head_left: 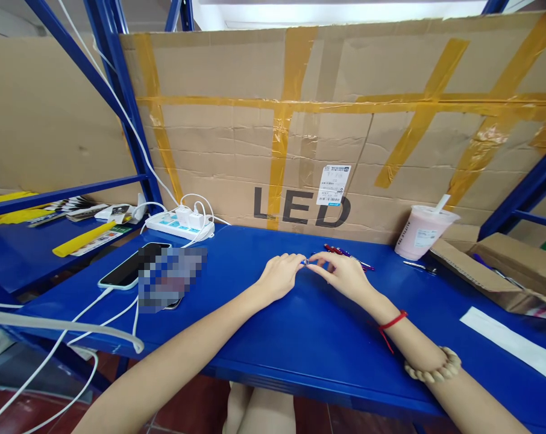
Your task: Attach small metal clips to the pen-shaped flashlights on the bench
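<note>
Over the middle of the blue table, my two hands meet at a small blue pen, mostly hidden by the fingers. My left hand is closed around it, knuckles up. From the other side, the thumb and forefinger of my right hand pinch at its showing end, with a shiny bit between them. Just behind my right hand lie several red and blue pens, partly covered by it.
A white power strip with plugs and cables sits back left, near a phone and a blurred item. At right stand a pink drink cup, an open cardboard box and a white strip. A large carton backs the table.
</note>
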A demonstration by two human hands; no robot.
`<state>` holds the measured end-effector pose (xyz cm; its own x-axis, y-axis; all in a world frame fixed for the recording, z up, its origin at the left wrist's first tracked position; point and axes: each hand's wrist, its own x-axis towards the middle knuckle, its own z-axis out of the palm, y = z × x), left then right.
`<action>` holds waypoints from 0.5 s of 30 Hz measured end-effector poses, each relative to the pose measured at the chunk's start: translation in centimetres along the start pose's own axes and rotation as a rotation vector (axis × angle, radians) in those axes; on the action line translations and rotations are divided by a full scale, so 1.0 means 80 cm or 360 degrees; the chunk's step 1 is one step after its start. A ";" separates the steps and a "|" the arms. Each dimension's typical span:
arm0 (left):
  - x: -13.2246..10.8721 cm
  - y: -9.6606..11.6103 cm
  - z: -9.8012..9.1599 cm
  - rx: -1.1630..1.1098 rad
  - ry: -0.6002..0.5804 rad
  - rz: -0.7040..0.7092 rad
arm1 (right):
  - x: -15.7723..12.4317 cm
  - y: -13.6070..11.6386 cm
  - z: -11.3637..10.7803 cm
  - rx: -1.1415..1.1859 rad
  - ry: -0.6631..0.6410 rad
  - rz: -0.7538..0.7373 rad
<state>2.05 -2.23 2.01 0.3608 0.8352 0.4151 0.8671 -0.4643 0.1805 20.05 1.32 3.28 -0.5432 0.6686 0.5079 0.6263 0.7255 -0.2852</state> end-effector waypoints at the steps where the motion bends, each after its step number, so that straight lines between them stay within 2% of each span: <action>1: 0.000 0.000 -0.001 -0.0012 0.0009 -0.0013 | 0.000 0.001 -0.001 -0.0004 0.0061 -0.0034; 7: 0.000 0.001 -0.004 -0.0056 0.0017 -0.0023 | 0.000 0.005 0.000 -0.0014 0.0236 -0.0253; 15: -0.001 0.003 -0.004 -0.0055 -0.0029 0.0088 | -0.001 0.006 0.000 -0.0063 0.0314 -0.0323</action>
<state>2.08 -2.52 2.29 0.4142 0.8131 0.4090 0.8335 -0.5194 0.1884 20.41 1.64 3.14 -0.5430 0.4626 0.7009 0.5392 0.8319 -0.1314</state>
